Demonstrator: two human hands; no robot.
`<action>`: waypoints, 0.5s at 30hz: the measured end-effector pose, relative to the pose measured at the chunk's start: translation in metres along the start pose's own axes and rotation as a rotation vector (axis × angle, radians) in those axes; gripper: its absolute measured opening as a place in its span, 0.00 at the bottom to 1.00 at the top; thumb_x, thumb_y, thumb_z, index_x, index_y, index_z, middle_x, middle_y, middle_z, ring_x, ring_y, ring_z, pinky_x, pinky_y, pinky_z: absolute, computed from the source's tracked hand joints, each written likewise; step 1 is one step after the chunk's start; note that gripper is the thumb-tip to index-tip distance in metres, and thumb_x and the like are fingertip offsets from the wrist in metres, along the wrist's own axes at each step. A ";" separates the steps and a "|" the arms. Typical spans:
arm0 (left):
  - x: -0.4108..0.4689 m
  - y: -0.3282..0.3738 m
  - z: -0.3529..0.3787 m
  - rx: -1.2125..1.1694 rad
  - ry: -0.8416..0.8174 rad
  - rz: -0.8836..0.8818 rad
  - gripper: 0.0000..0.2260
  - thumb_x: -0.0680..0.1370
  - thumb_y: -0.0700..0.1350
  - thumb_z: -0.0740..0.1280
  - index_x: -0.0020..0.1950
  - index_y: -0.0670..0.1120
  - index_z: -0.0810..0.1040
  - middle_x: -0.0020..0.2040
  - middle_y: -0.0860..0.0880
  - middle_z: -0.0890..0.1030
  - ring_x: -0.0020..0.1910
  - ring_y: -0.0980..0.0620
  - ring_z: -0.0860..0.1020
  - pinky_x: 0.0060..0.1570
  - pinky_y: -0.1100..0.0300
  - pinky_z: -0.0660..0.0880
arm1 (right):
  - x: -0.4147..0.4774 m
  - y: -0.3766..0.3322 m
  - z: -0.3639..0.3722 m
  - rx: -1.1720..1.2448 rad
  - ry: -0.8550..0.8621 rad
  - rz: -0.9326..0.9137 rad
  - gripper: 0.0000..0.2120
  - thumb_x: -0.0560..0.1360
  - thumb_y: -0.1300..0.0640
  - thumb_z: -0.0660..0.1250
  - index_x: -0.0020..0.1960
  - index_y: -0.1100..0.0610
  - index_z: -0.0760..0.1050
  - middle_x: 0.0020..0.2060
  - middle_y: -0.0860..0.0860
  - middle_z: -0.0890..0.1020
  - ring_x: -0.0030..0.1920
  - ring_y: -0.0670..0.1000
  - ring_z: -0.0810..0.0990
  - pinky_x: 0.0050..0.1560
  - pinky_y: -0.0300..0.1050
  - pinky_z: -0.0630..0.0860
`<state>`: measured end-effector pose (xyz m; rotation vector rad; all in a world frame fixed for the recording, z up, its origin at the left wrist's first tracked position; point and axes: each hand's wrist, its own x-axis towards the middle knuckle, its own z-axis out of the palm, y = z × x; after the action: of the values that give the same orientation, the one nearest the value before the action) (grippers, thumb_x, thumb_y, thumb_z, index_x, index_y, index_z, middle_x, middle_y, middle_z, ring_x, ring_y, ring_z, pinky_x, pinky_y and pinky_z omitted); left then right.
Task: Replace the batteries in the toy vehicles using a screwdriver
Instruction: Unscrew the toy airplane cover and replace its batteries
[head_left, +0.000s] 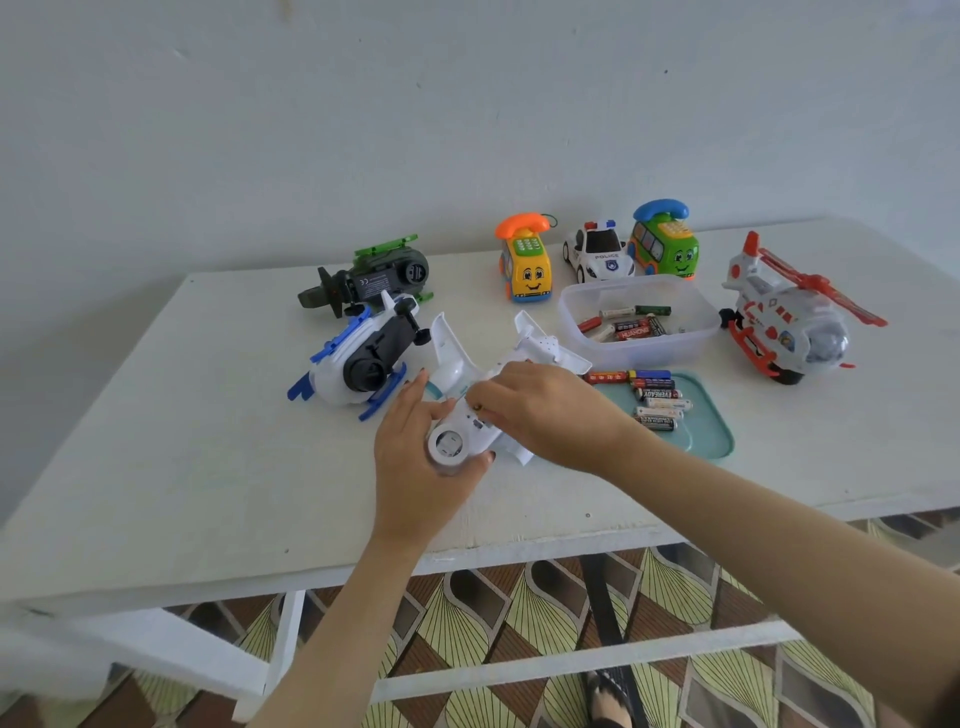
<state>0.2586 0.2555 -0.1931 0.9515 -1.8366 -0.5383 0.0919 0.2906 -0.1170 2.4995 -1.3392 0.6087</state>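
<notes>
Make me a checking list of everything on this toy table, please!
Surface: white table, scuffed front edge.
Job's things: white toy plane held by both hands; batteries on teal tray; more in clear tub; screwdriver not seen.
Clutter: green helicopter, blue helicopter, red helicopter, yellow phone car, police car, green phone bus.
Hands: left hand grips the plane's nose; right hand curls over its body, hiding whatever it holds.
Cables: only a short green cord on the yellow phone car.
Surroundings: pale wall, patterned floor.
</notes>
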 end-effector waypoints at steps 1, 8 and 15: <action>0.000 0.000 0.000 -0.004 -0.003 -0.007 0.22 0.62 0.50 0.75 0.53 0.47 0.76 0.70 0.47 0.72 0.72 0.55 0.64 0.65 0.40 0.68 | 0.000 0.001 0.002 -0.012 -0.017 -0.036 0.09 0.67 0.70 0.74 0.44 0.60 0.77 0.30 0.53 0.76 0.30 0.53 0.73 0.29 0.41 0.67; -0.001 0.004 -0.004 -0.055 0.004 0.042 0.21 0.64 0.50 0.77 0.53 0.51 0.73 0.67 0.68 0.64 0.72 0.47 0.67 0.61 0.37 0.72 | -0.008 0.013 0.011 -0.014 0.001 -0.006 0.04 0.72 0.63 0.70 0.46 0.57 0.81 0.36 0.51 0.83 0.39 0.55 0.79 0.37 0.49 0.77; 0.000 0.005 -0.005 -0.041 -0.002 0.043 0.25 0.62 0.39 0.82 0.52 0.50 0.73 0.67 0.66 0.64 0.71 0.49 0.66 0.64 0.39 0.70 | -0.015 0.013 0.013 -0.007 0.076 0.010 0.07 0.75 0.59 0.66 0.42 0.58 0.82 0.36 0.50 0.84 0.39 0.54 0.80 0.37 0.48 0.75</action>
<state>0.2609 0.2586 -0.1877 0.8821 -1.8367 -0.5480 0.0772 0.2892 -0.1349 2.4398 -1.3243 0.6922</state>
